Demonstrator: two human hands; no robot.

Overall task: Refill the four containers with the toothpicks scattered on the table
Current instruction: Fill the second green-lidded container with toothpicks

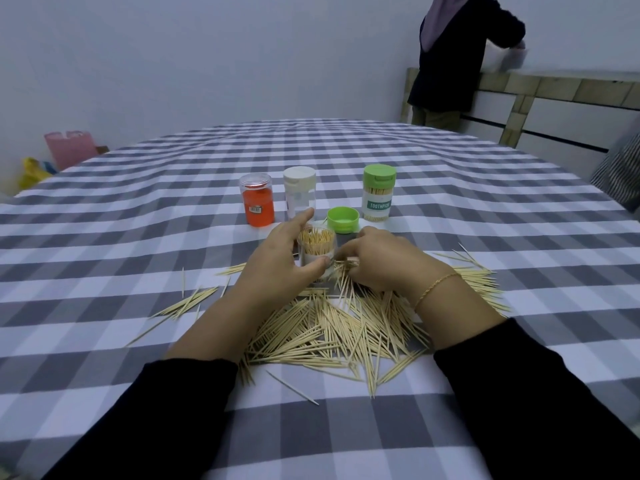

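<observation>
An open jar, partly filled with toothpicks, is being gripped at centre frame by the left hand, thumb and fingers curled round it. Loose toothpicks are being pinched beside its base by the right hand, fingertips together. A green lid is lying just above; three capped jars are standing behind.

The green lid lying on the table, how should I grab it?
The green lid lies open side up, behind the open container that the left hand holds. Probably best from above: pinch its round side wall between thumb and fingers. The rim is clear all round, so nothing blocks you.
</observation>
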